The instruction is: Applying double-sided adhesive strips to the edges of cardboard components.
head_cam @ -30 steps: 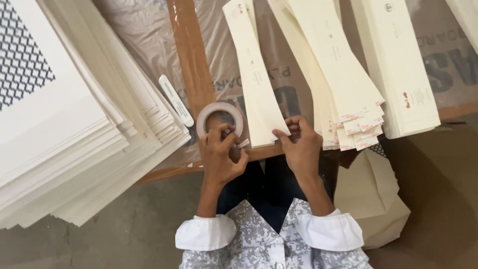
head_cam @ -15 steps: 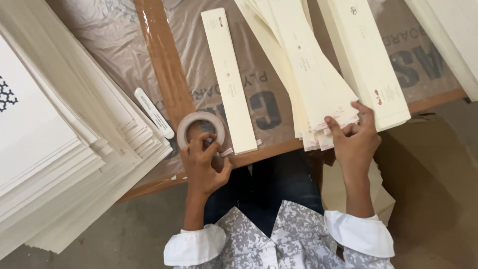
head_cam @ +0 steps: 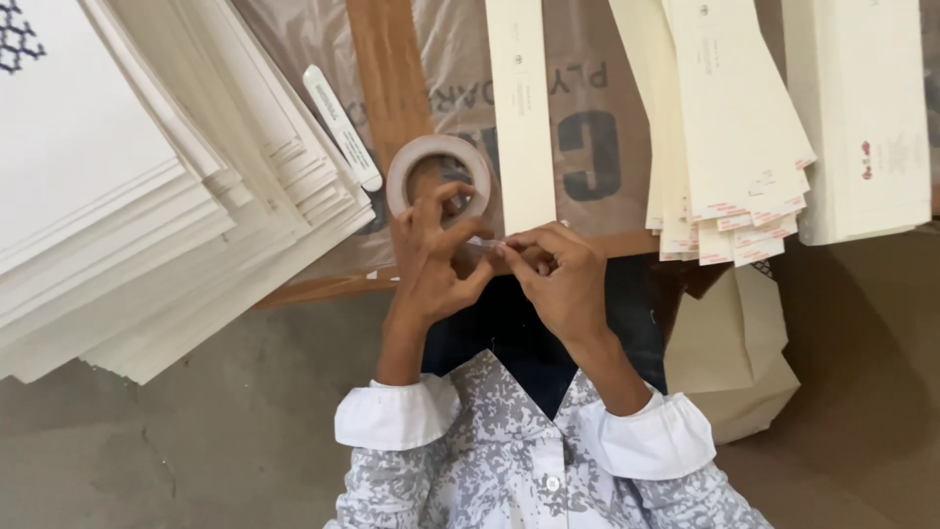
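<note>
A roll of clear tape point(head_cam: 438, 168) lies on the plastic-covered board near its front edge. My left hand point(head_cam: 431, 260) rests against the roll with its fingers hooked over the near rim. My right hand point(head_cam: 560, 282) is close beside it, its fingertips pinching the loose tape end point(head_cam: 490, 242) that runs between the two hands. A single long cream card strip point(head_cam: 521, 108) lies just behind my right hand, its near end almost touching my fingers.
A fanned stack of cream strips with red-marked ends point(head_cam: 729, 127) and a thicker cream stack point(head_cam: 862, 118) lie at the right. Large white sheets point(head_cam: 147, 206) are piled at the left, beside a white flat folding tool point(head_cam: 341, 125). A cream paper bag point(head_cam: 734, 367) sits below the board edge.
My right hand has left the stack of strips and come left to the tape beside my left hand. The left hand has stayed on the roll.
</note>
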